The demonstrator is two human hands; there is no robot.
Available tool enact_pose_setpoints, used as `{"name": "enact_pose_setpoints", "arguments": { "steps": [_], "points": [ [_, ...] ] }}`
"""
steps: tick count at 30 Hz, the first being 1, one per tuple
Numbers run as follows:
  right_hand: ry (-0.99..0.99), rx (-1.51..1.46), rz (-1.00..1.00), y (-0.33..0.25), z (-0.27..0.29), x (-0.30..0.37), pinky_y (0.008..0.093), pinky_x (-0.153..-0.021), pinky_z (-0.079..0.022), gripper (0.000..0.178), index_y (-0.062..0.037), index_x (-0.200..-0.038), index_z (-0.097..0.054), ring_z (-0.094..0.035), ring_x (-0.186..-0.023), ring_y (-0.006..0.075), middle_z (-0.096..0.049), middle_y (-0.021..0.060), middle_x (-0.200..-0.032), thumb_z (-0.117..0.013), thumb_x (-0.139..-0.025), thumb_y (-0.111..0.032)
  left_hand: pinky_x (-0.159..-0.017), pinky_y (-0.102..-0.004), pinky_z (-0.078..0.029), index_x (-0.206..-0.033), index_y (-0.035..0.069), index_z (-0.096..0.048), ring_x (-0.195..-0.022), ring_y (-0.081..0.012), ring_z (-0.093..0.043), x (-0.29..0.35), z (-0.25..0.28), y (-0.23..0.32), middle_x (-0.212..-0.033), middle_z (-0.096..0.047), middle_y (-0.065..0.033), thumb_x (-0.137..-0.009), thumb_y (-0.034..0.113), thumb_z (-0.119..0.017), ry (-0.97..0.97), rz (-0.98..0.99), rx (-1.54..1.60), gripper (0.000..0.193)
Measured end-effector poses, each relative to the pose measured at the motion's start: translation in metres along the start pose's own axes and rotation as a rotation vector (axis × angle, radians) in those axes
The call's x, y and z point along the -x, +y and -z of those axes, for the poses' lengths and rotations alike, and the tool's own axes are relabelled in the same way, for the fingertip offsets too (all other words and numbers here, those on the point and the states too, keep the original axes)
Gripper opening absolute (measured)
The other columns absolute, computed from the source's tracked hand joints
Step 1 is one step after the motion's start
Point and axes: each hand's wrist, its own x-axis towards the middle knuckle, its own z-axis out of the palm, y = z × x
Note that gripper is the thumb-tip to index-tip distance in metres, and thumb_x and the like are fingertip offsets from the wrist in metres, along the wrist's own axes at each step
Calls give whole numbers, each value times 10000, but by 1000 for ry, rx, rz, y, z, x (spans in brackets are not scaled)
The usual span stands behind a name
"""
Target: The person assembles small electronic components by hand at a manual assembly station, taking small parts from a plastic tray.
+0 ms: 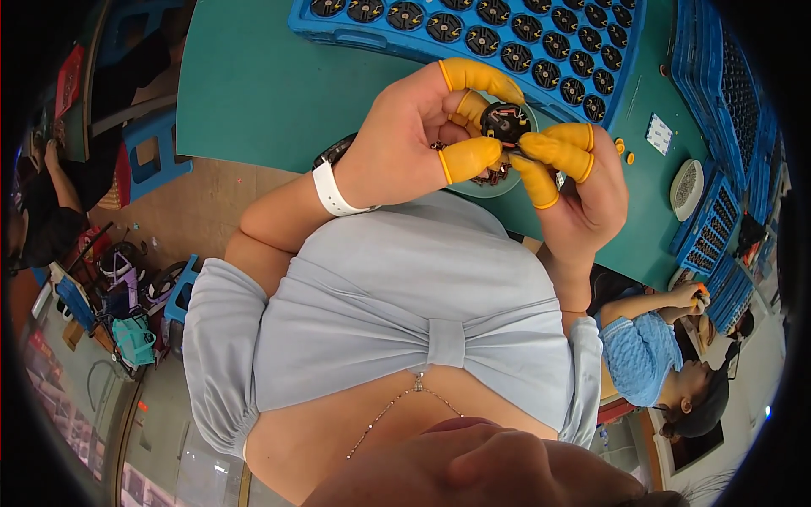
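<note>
Left hand (pixel 405 139) and right hand (pixel 583 190) grips clamped on black round part (pixel 504 122) (yellow fingertip covers), blue tray (pixel 473 34) behind

Green worktable (pixel 253 93), blue stool (pixel 156 148) beside it, beige floor (pixel 190 211).

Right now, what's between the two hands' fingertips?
In the head view, a small round black part with copper windings sits pinched between the left hand and right hand, both in yellow finger cots, above the green table.
</note>
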Motion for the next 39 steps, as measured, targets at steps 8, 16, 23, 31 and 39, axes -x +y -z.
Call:
{"name": "enact_pose_setpoints", "arguments": {
  "steps": [8,16,23,31,39],
  "points": [
    [-14,-42,-2,3,3,-3,234,-535,-442,275,6,-896,-682,-565,-651,169,-588,104,-788,-758,-632,16,-652,-239,-509,-1201,15,-414,-814,-142,-612,-4,-1,0,-989,-590,-95,-821,-18,-594,-2,-16,19,422],
    [3,2,101,10,3,-1,214,-508,-419,251,2,-890,-677,-535,-627,126,-594,95,-813,-731,-650,54,-655,-239,-509,-1221,15,-412,-857,-134,-597,-3,0,0,-1069,-566,-102,-825,-27,-583,-10,-2,16,433],
    [94,-147,-99,4,-1,2,207,-500,-415,216,15,-858,-655,-523,-620,114,-606,93,-827,-725,-656,46,-663,-247,-521,-1232,3,-455,-894,-137,-588,-2,-3,5,-1170,-546,-101,-838,-25,-568,17,-46,-24,411],
    [52,244,168,-2,0,-2,250,-626,-443,219,41,-871,-663,-578,-707,188,-639,129,-849,-732,-663,55,-665,-244,-528,-1213,11,-464,-883,-137,-597,-1,0,3,-1147,-556,-87,-850,-13,-564,7,-59,-6,377],
    [130,297,179,-5,-4,2,254,-629,-451,243,42,-873,-672,-595,-713,200,-644,129,-838,-744,-641,46,-723,-262,-538,-1185,14,-481,-835,-126,-617,-2,-6,7,-996,-603,-86,-827,-68,-582,50,-36,45,381]
  ]
}}
